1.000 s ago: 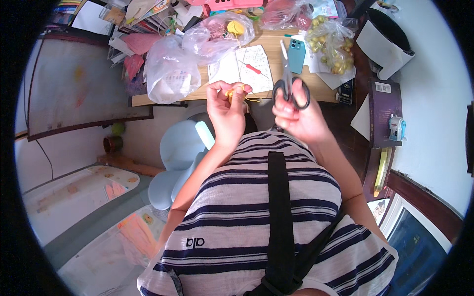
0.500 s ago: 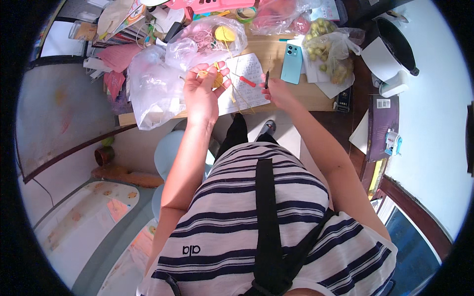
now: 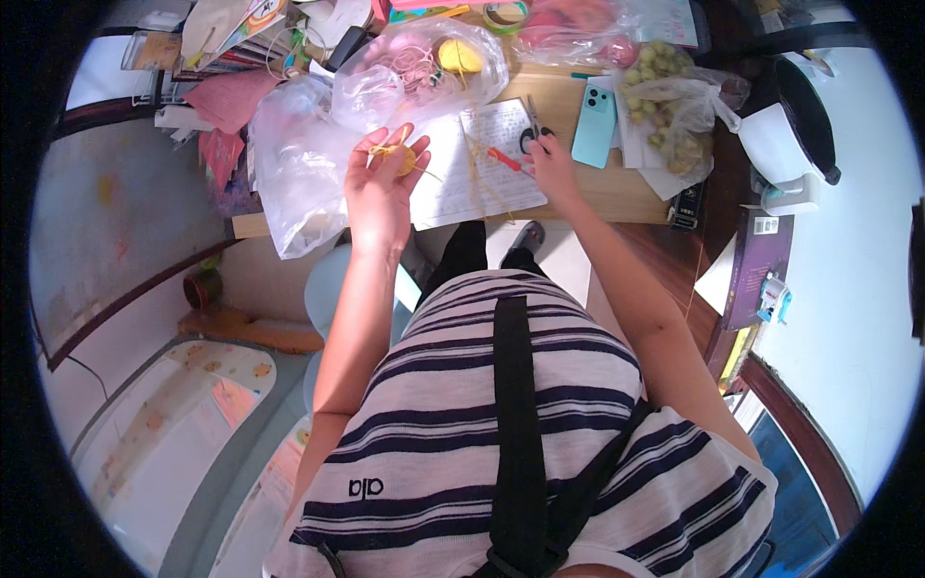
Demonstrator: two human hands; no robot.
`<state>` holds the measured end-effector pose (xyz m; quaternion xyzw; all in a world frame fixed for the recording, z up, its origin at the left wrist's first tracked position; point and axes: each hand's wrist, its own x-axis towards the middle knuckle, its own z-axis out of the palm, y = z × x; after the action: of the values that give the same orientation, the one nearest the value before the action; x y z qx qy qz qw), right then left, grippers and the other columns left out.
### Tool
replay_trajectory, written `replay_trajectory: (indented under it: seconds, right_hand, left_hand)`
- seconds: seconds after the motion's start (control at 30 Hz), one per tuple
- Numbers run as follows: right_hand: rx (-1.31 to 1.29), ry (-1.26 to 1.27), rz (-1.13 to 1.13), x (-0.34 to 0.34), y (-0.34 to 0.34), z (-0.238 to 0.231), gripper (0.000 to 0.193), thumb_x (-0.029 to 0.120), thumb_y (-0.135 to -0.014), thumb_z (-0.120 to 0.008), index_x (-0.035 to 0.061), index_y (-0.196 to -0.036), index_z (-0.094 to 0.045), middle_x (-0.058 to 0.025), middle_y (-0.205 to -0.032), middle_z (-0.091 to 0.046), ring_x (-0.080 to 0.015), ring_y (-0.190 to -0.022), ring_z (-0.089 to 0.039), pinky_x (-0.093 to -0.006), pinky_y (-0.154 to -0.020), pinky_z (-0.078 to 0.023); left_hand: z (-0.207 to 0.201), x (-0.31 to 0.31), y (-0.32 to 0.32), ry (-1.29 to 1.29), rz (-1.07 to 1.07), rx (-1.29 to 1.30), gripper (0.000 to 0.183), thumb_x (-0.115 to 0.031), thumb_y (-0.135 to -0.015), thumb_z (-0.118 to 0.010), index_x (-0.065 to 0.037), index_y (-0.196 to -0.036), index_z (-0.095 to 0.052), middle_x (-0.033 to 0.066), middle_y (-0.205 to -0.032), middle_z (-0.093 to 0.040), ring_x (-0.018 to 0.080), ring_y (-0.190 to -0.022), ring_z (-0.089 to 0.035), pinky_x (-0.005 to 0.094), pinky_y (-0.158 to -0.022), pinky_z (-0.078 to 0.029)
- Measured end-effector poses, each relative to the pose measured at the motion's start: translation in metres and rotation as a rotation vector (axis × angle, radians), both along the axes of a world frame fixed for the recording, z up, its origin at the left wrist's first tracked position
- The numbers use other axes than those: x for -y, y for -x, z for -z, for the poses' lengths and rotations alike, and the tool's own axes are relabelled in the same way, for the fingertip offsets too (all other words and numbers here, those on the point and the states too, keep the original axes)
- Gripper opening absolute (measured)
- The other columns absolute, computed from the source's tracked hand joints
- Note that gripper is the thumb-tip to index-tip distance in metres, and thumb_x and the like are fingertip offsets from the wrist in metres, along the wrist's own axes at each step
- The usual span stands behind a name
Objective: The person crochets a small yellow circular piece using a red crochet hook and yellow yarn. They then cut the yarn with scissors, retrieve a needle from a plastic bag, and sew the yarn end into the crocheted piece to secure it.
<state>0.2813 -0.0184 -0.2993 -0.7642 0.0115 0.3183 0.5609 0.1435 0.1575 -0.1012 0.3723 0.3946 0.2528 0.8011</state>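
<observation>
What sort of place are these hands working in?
Likely a room in someone's home: the cluttered wooden desk holds a phone, bagged pink yarn and what looks like bagged fruit.

And there it was, a pale wooden table (image 3: 626, 196), its near side busy! Front and centre lay the handwritten sheets (image 3: 448, 188), edging over the wood's near rim. To their left sprawled a translucent white plastic bag (image 3: 294, 169), drooping past the front edge; just behind, a clear bag (image 3: 378, 93) with pink yarn and a yellow ball inside. Over on the right, a teal phone (image 3: 594, 125), camera side up, flat on the wood! Right beside it, white paper (image 3: 633, 144) under a knotted bag of round, greenish fruit (image 3: 665, 106).
</observation>
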Motion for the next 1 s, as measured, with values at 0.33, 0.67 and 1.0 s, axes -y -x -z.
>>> replay_trajectory:
  seconds: [0.33, 0.67, 1.0]
  right_hand:
    - [0.194, -0.401, -0.235, 0.012, 0.031, -0.173, 0.023, 0.013, -0.092, -0.058, -0.0001, -0.11, -0.061, -0.007, -0.104, -0.066, -0.0142, -0.085, -0.064, -0.027, -0.077, -0.049]
    - [0.727, -0.493, -0.481, 0.063, 0.076, -0.267, 0.012, 0.009, -0.083, -0.067, 0.0019, -0.092, -0.065, -0.0106, -0.091, -0.064, -0.0213, -0.079, -0.063, -0.0312, -0.072, -0.049]
    - [-0.386, -0.849, -0.431, 0.131, 0.096, -0.272, 0.021, 0.019, -0.095, -0.053, -0.0005, -0.097, -0.06, -0.0014, -0.084, -0.055, -0.0083, -0.073, -0.046, -0.0238, -0.067, -0.04]
  left_hand:
    - [-0.041, 0.053, 0.01, -0.152, 0.282, 0.067, 0.037, 0.007, -0.092, -0.041, -0.001, -0.127, -0.032, 0.0212, -0.115, -0.059, 0.024, -0.098, -0.063, 0.0332, -0.087, -0.051]
    - [-0.082, 0.14, 0.055, -0.472, 0.552, 0.004, 0.036, 0.001, -0.095, -0.045, -0.004, -0.129, -0.035, 0.0068, -0.091, -0.061, 0.0076, -0.077, -0.054, 0.0204, -0.069, -0.044]
    - [-0.101, 0.193, 0.08, -0.417, 0.675, 0.078, 0.037, 0.003, -0.094, -0.046, -0.004, -0.128, -0.033, 0.0075, -0.089, -0.06, 0.0085, -0.073, -0.05, 0.0196, -0.067, -0.042]
